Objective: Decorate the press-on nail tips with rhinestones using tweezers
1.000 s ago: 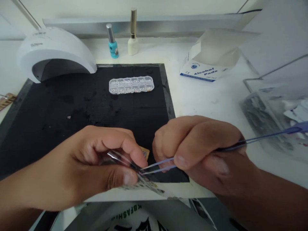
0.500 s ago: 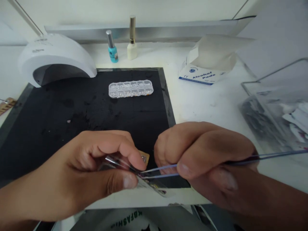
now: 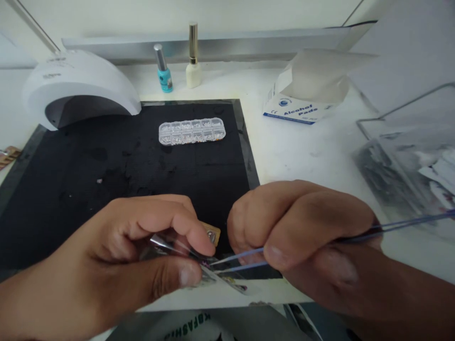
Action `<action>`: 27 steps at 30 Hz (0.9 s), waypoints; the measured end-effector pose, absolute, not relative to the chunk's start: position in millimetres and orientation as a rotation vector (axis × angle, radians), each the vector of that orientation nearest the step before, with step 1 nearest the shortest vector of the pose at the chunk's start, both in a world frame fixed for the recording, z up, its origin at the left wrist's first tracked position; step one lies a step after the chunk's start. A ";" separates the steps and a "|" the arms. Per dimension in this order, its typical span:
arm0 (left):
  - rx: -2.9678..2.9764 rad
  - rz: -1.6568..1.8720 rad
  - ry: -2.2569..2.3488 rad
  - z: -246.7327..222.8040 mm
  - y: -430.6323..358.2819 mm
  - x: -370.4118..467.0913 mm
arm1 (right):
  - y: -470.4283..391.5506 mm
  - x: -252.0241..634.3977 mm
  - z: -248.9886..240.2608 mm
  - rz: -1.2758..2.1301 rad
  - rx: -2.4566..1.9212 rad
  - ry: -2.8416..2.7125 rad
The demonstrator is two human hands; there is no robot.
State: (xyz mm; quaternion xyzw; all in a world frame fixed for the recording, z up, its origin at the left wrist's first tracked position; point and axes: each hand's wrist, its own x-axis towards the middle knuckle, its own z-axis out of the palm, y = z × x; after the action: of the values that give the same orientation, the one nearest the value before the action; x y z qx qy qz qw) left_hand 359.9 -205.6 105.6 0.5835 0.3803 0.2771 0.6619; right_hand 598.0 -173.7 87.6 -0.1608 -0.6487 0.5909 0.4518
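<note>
Thumb and index finger of my left hand (image 3: 152, 246) pinch a clear plastic packet (image 3: 227, 282), which slants down to the right over the front edge of the mat. Small coloured bits show in it, too blurred to name. My right hand (image 3: 298, 227) is closed around blue-purple tweezers (image 3: 245, 267). Their two tips are slightly apart at the packet's edge, beside my left fingertips. Whether the tips hold anything I cannot tell. A gold rectangular piece with a silvery centre (image 3: 213, 233) shows just behind my left index fingertip; its other end is hidden.
On the black mat (image 3: 142, 161) sits a clear compartment case of tiny pieces (image 3: 192, 131). Behind stand a white nail lamp (image 3: 81, 80), a turquoise polish bottle (image 3: 165, 78) and a cream one (image 3: 193, 73). An alcohol pads box (image 3: 295, 106) and clear bin (image 3: 401, 175) are to the right.
The tweezers' tips have shifted slightly down and right and are a little further apart. The packet has tilted slightly in my left hand. Both hands keep their hold.
</note>
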 end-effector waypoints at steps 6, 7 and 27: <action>1.401 0.627 0.871 105.1 -204.4 362.4 | -173.4 599.6 86.8 1.464 -0.384 -1.589; 1.409 0.631 0.871 105.0 -204.1 362.8 | -173.6 600.0 87.0 1.471 -0.380 -1.594; 1.453 0.606 0.890 104.6 -206.1 360.6 | -179.5 594.3 95.9 1.402 -0.438 -1.621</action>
State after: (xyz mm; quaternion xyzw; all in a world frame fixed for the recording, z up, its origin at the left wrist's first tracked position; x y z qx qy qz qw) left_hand 360.6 -206.1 104.6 0.6313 0.3867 0.2635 0.6184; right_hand 594.3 -179.5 95.9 -0.1777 -0.6582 0.5695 0.4592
